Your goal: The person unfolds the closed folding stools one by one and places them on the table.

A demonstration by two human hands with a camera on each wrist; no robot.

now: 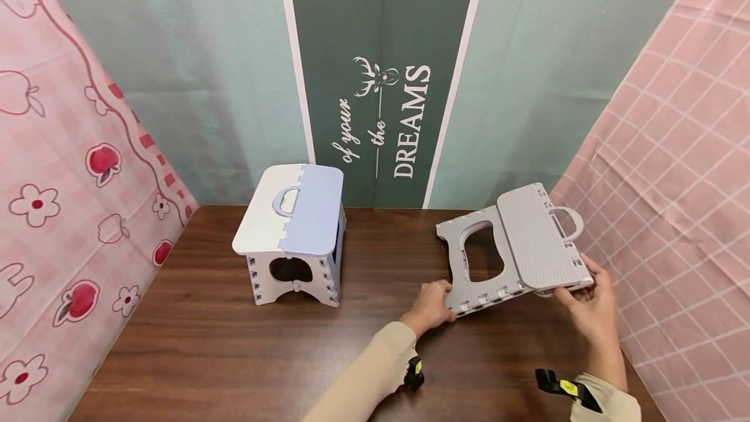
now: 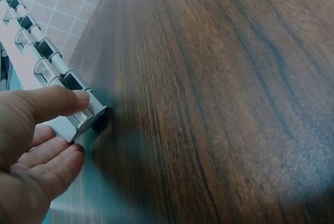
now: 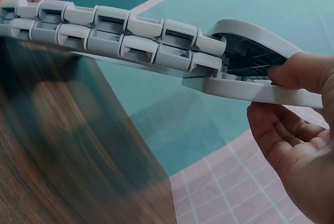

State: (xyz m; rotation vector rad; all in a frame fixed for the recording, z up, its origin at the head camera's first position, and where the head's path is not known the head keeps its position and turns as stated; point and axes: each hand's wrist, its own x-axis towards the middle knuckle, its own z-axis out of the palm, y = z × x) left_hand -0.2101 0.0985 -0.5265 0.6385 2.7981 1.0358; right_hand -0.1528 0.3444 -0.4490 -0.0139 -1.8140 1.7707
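A grey folding step stool [image 1: 541, 239], nearly flat with its legs folded together, is tilted over the right side of the table. My left hand [image 1: 430, 305] holds its foot corner; in the left wrist view the thumb lies on the hinged edge and the fingers [image 2: 55, 161] are beneath. My right hand [image 1: 594, 311] grips the seat end, near the loop handle [image 1: 567, 223]. In the right wrist view, the two seat halves stand slightly apart, with the right thumb [image 3: 300, 72] between them and the other fingers below the lower half.
A white and lilac folding stool [image 1: 293, 213] stands upright, unfolded, on the left of the brown wooden table [image 1: 193, 344]. A green curtain [image 1: 381, 18] hangs behind, with pink patterned cloths [image 1: 685, 181] along both sides. The stool's right end is close to the right cloth.
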